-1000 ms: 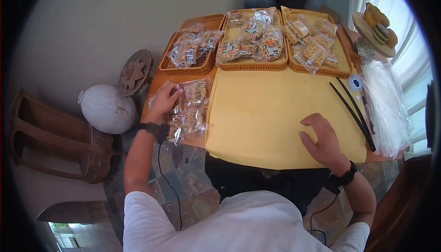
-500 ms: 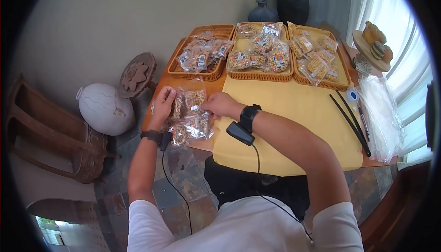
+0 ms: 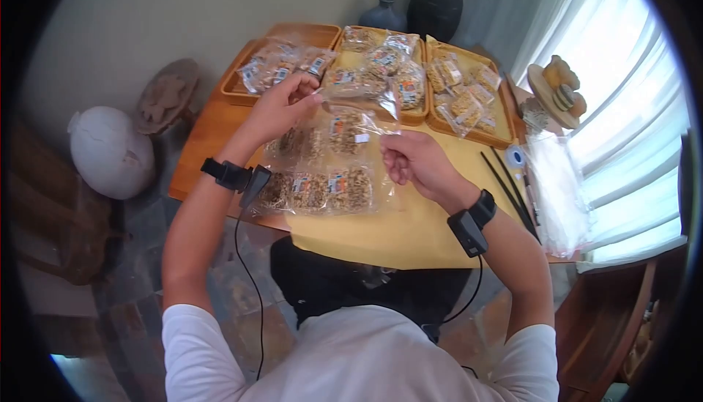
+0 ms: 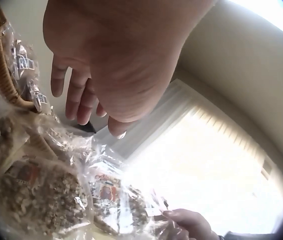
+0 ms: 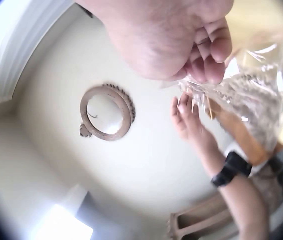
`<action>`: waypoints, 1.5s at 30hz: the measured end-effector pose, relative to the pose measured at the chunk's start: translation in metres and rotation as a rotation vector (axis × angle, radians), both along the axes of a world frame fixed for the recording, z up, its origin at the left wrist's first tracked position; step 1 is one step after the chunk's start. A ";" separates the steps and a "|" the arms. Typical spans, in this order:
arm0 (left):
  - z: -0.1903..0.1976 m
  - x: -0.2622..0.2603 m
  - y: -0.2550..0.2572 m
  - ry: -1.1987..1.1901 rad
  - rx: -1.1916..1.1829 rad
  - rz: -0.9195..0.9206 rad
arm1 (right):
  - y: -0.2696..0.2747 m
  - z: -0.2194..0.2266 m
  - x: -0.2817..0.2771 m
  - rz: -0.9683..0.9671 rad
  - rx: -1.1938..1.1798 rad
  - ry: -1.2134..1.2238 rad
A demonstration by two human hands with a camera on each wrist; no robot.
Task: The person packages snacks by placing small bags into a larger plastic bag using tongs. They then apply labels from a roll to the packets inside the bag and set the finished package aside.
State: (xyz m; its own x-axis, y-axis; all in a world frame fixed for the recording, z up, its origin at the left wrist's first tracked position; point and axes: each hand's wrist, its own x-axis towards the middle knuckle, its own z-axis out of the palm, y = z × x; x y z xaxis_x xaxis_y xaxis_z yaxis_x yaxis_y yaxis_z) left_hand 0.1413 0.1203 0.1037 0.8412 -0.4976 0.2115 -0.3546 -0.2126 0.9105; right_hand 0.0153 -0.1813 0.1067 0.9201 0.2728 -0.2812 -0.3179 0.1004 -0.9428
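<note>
A large clear plastic bag (image 3: 324, 166) holds several small packs of puffed-grain snack (image 3: 348, 188), set in two rows. My right hand (image 3: 416, 159) pinches the bag's upper right edge with curled fingers; the right wrist view shows the crinkled film hanging from those fingers (image 5: 215, 70). My left hand (image 3: 287, 103) hovers over the bag's upper left part, its fingers loosely extended. In the left wrist view nothing lies between the left fingers (image 4: 75, 97), and the bagged packs (image 4: 41, 195) are below them.
Three wicker baskets stand along the back: packs with barcodes in the left (image 3: 228, 91), labelled packs in the middle (image 3: 417, 115), more packs in the right (image 3: 487, 137). At right are black strips (image 3: 505, 182), a tape roll (image 3: 515, 156) and stacked clear bags (image 3: 556, 197).
My right hand came across from the yellow cloth to the bag, then moved right, gripping its edge. The bag shifted right, partly over the cloth. My left hand let go and rose above it.
</note>
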 end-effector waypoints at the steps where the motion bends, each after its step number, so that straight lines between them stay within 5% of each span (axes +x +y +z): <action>1: 0.004 -0.015 -0.022 -0.180 0.123 0.054 | -0.027 -0.007 -0.010 -0.058 -0.070 0.014; 5: -0.014 -0.069 -0.057 -0.464 0.368 -0.046 | -0.119 -0.042 -0.048 -0.110 -0.546 0.041; 8: -0.033 -0.098 -0.057 -0.554 0.467 -0.147 | -0.156 -0.066 -0.073 -0.176 -0.761 -0.170; 10: -0.039 -0.110 -0.045 -0.587 0.523 -0.172 | -0.151 -0.062 -0.085 -0.129 -1.020 -0.621; 11: -0.042 -0.111 -0.034 -0.504 0.548 -0.086 | -0.146 -0.060 -0.087 -0.087 -1.097 -0.660; 15: -0.066 -0.087 0.020 -0.331 0.510 0.098 | -0.133 -0.064 -0.080 -0.096 -1.167 -0.776; 21: -0.081 -0.082 0.035 -0.352 0.703 0.058 | -0.125 -0.070 -0.044 -0.185 -1.176 -1.004; 29: -0.085 -0.079 0.033 -0.273 0.619 0.123 | -0.117 -0.073 -0.002 0.050 -1.337 -1.048; 33: -0.089 -0.071 0.027 -0.285 0.523 0.226 | -0.119 -0.068 -0.004 0.049 -1.175 -0.946; 35: -0.081 -0.058 0.018 -0.340 0.495 0.283 | -0.118 -0.071 -0.017 -0.204 -1.105 -0.622; 36: -0.071 -0.050 0.009 -0.096 0.416 0.278 | -0.115 -0.068 -0.013 -0.194 -1.106 -0.625; 37: -0.066 -0.045 0.004 0.148 0.336 0.262 | -0.111 -0.064 -0.010 -0.302 -0.846 -0.289; 38: -0.072 -0.038 0.002 0.148 0.337 0.260 | -0.109 -0.061 -0.010 -0.402 -0.571 0.036; 41: -0.092 -0.001 -0.002 0.445 0.145 0.157 | -0.106 -0.060 0.004 -0.255 -0.404 0.113; 45: -0.099 -0.018 0.010 0.374 0.049 0.150 | -0.087 -0.039 0.001 -0.237 -0.432 -0.070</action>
State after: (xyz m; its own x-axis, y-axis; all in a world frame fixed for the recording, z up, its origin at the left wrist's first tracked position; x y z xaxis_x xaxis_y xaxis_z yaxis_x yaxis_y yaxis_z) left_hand 0.1229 0.1305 0.0044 0.9197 -0.3654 -0.1437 0.0373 -0.2831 0.9584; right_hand 0.0162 -0.2683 0.0672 0.9633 -0.0739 -0.2581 -0.2684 -0.2422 -0.9324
